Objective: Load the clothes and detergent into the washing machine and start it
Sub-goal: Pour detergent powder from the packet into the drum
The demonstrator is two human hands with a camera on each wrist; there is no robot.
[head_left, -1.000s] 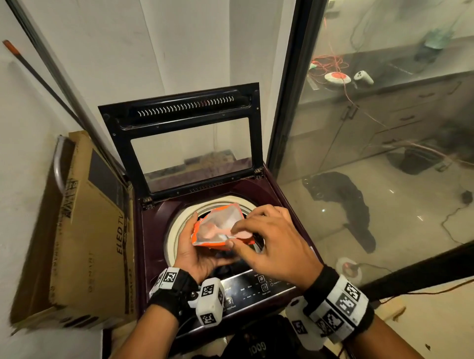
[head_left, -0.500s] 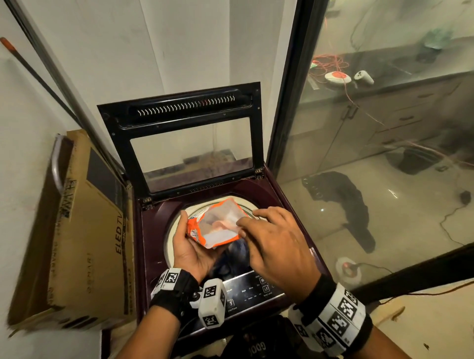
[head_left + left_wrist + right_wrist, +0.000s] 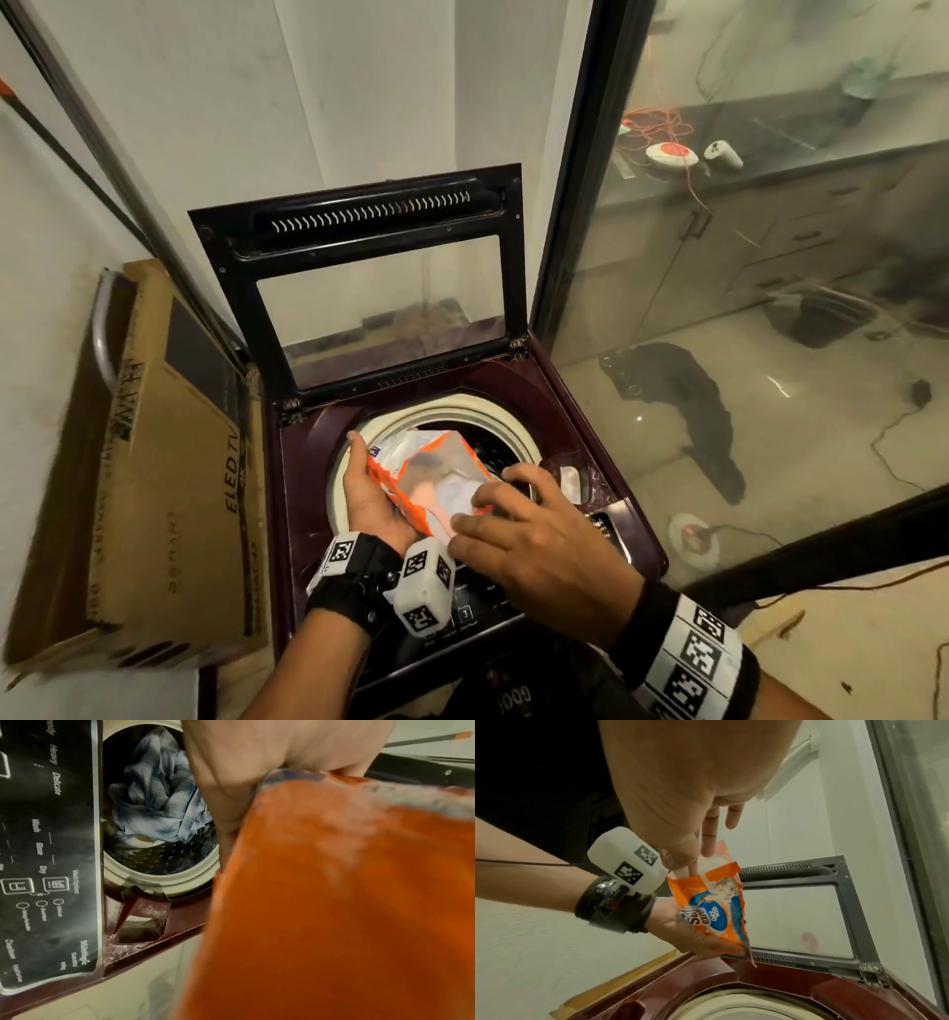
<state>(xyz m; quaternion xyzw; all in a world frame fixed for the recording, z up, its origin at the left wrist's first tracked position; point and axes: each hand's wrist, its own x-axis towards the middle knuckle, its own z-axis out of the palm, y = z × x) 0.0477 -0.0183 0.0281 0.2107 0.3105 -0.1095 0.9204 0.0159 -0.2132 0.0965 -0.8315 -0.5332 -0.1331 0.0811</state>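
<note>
Detergent step. The left hand (image 3: 372,501) grips the orange detergent sachet (image 3: 436,475) over the drum opening (image 3: 452,411) of the washing machine (image 3: 590,421), lid (image 3: 359,277) up behind the drum. The right hand (image 3: 539,545) has two fingers (image 3: 707,839) straight, dipped into the sachet's torn mouth, thumb outside; a pinch can't be confirmed. Checked clothes (image 3: 159,797) already lie in the drum. Detergent tray (image 3: 144,921) sits just beside the drum, next to the control panel (image 3: 49,850), w/ powder already spilled around it. To do it well, probably: widen the mouth, tip slowly, keep the sachet low over the drum or tray so powder doesn't scatter.
</note>
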